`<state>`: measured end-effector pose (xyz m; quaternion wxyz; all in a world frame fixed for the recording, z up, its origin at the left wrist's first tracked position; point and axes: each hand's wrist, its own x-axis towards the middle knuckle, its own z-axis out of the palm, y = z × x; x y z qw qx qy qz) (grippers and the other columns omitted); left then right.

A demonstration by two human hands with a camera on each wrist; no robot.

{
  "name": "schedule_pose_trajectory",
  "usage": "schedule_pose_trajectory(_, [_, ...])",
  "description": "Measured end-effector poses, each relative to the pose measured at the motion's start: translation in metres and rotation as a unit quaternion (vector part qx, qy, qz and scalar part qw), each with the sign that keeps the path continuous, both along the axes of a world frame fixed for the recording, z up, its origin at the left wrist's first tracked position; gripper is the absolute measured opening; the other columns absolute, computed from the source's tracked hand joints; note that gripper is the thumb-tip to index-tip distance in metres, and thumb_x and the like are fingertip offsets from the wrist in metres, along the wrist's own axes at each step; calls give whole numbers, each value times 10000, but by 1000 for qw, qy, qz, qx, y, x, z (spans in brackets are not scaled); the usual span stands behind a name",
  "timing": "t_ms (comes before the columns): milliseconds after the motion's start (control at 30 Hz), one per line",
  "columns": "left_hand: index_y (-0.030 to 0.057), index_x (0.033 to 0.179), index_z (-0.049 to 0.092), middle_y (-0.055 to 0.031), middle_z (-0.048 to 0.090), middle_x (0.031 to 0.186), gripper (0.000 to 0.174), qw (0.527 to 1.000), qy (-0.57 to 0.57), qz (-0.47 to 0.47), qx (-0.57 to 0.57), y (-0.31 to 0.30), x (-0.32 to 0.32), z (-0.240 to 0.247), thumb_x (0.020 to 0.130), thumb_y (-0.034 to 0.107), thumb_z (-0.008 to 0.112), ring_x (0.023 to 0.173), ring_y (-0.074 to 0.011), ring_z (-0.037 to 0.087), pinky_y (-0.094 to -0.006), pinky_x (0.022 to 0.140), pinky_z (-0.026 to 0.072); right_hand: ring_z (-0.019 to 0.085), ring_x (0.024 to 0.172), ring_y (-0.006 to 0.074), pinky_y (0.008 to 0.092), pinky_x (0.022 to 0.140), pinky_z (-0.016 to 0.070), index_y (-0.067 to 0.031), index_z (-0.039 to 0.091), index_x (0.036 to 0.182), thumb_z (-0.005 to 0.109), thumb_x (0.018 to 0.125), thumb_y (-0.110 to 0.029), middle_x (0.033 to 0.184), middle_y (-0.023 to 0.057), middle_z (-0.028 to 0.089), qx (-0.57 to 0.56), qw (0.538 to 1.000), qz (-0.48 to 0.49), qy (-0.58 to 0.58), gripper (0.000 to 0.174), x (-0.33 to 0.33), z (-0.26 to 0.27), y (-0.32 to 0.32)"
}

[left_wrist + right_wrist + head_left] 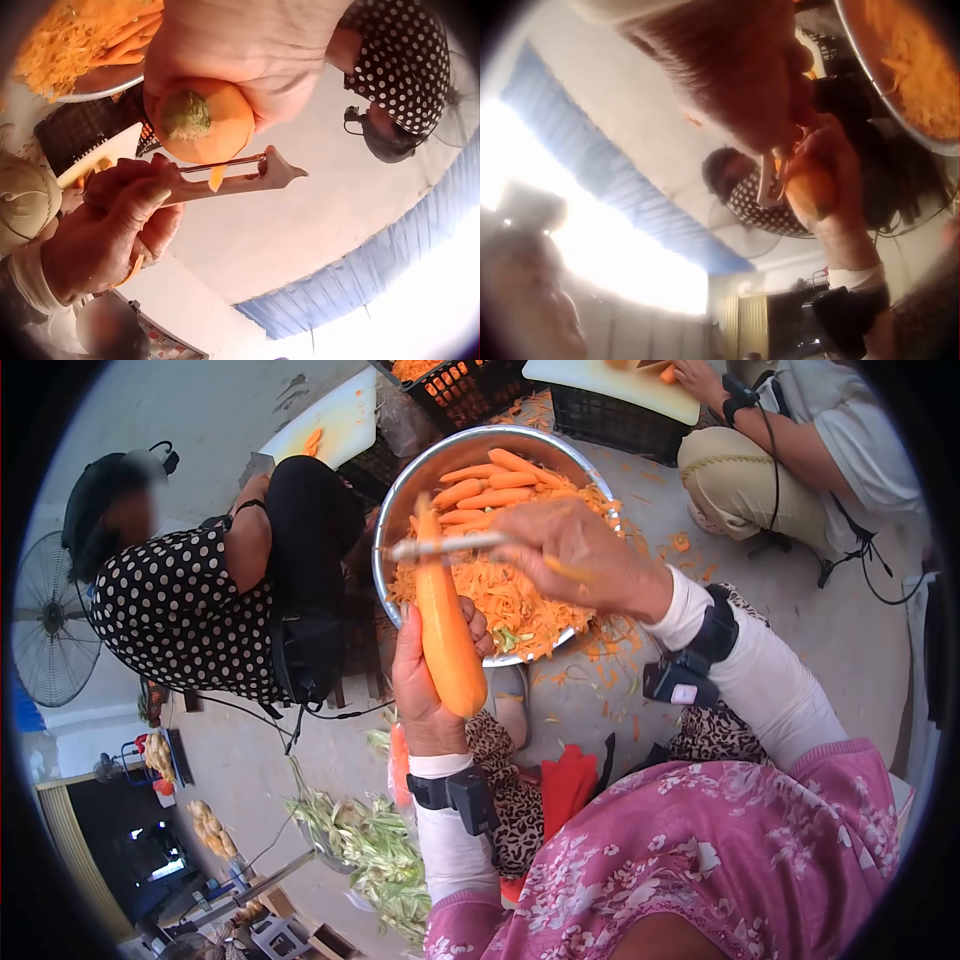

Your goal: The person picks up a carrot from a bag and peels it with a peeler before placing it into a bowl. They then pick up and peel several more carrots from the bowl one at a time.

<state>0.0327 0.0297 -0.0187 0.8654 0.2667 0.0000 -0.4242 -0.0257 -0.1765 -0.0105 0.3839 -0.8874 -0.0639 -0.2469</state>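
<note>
Left hand: grasping, fingers and thumb curled round the large carrot (447,635), centre of the head view; hand (425,695) palm up beneath it.
Right hand: clenched on the handle of the peeler (455,545); hand (590,560) right of the carrot, slightly blurred.
Large carrot: slanted, broad end toward the wearer, narrow end toward the top of the frame; greenish-brown stem end visible in the left wrist view.
Peeler: laid across the carrot's upper part; in the left wrist view, an orange strip (216,178) hangs at its blade.
Metal basin (381,550): upper centre, behind the hands; holds orange peelings (510,585) and, toward its far side, several carrots (510,479).
Floor: scattered orange scraps right of the basin; pale green leafy matter (385,860) at lower centre-left.
Upper edge: cutting boards, one (335,422) left of the basin, one (625,385) right, near black crates (615,425).
Sides: person in polka dots (185,615) at left, before a fan (52,618); another person (850,450) upper right.
</note>
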Motion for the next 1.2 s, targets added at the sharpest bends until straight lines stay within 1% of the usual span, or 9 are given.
schedule_pose_trajectory(167, [-9, 1224, 444, -108, 446, 923, 481, 997, -55, -51, 13, -7, -7, 8, 978, 404, 418, 768, -189, 396, -291, 630, 393, 604, 713, 349, 443, 625, 452, -15, 615, 884, 575, 842, -199, 758, 159, 627, -45, 989, -139, -21, 193, 15, -17, -34])
schedule_pose_trajectory(333, [-14, 1164, 479, -134, 495, 954, 500, 999, -34, 5, 35, -6, 2, 3, 973, 442, 406, 824, -212, 462, -306, 654, 431, 564, 636, 249, 333, 586, 432, -9, 626, 947, 557, 844, -160, 707, 128, 568, 202, 979, -7, 29, 196, -4, 11, -8])
schedule_pose_trajectory(567, [0, 1166, 479, -149, 520, 966, 553, 1000, -1, 6, -24, -2, 1, 2, 949, 505, 420, 916, -242, 529, -300, 596, 471, 603, 737, 350, 415, 668, 471, -16, 613, 900, 581, 822, -154, 763, 181, 608, 154, 958, 240, 27, 162, -17, 3, 26])
schedule_pose_trajectory(733, [11, 1313, 406, -85, 416, 905, 518, 996, 59, -36, -65, -2, -3, -2, 958, 385, 456, 736, -163, 332, -267, 596, 378, 576, 724, 373, 435, 635, 454, -14, 572, 861, 582, 839, -138, 735, 168, 575, 51, 996, 77, -2, 126, -4, -6, 9])
schedule_pose_trajectory(900, [13, 1344, 364, -63, 377, 869, 536, 997, 11, -63, -32, -6, -4, 2, 963, 380, 453, 735, -163, 336, -278, 610, 376, 531, 684, 362, 400, 620, 436, -4, 585, 907, 555, 860, -119, 734, 165, 549, -15, 989, -140, -53, 128, 12, -21, -18])
schedule_pose_trajectory(967, [16, 1309, 406, -77, 417, 890, 524, 999, 10, -29, 15, -8, -6, 5, 964, 407, 450, 739, -170, 362, -289, 615, 391, 540, 669, 337, 386, 612, 435, -11, 599, 903, 547, 864, -134, 720, 157, 554, 30, 990, -118, -67, 138, 9, -12, -18])
schedule_pose_trajectory(1033, [21, 1242, 473, -111, 477, 946, 505, 997, -26, 21, 69, -5, -1, -2, 959, 439, 448, 777, -192, 413, -299, 639, 416, 558, 664, 305, 379, 614, 438, -19, 619, 914, 552, 863, -161, 730, 152, 582, 195, 978, 18, 67, 165, -7, 1, -5])
schedule_pose_trajectory(1100, [20, 1114, 521, -107, 569, 934, 445, 998, -11, 30, 49, -2, 4, -5, 979, 428, 407, 814, -224, 544, -350, 674, 476, 594, 696, 290, 374, 627, 450, -22, 633, 935, 583, 854, -196, 756, 150, 614, 148, 979, 33, 137, 198, -16, 15, 9])
schedule_pose_trajectory(1200, [31, 1111, 533, -109, 586, 907, 435, 988, -32, 84, 128, -2, 5, -3, 977, 427, 411, 774, -234, 572, -366, 669, 490, 594, 678, 324, 391, 617, 454, -11, 599, 858, 559, 824, -151, 724, 176, 587, 189, 950, 237, 75, 149, -17, 3, 23])
